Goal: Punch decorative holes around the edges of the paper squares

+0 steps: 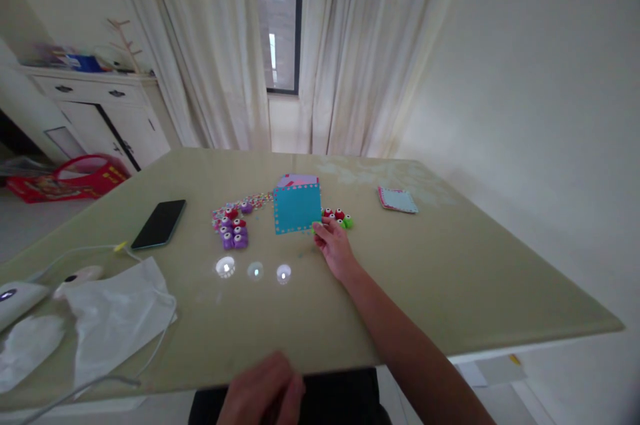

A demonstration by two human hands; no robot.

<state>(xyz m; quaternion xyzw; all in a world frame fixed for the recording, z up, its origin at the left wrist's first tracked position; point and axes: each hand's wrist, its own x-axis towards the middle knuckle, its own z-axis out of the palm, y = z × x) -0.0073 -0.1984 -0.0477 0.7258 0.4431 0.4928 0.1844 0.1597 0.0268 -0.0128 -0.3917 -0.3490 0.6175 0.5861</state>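
Observation:
My right hand point(334, 245) is closed on the lower right corner of a blue card point(297, 209) with a dotted border, held up off the table. Behind that card lie pink and lilac cards point(300, 178), partly covered. Close by my right fingers sit several red and green toy pieces with eyes point(343, 217). To the left of the card are purple and red toy pieces with eyes point(234, 230), beside a strip of small multicoloured bits point(257, 200). My left hand point(265, 388) is at the table's near edge, blurred, its fingers partly hidden.
A stack of cards point(397, 199) lies on the right of the table point(425, 278). On the left are a dark phone point(160, 224), a white face mask point(120, 312), cables and a white device point(20, 298). A wall borders the right side; curtains hang behind.

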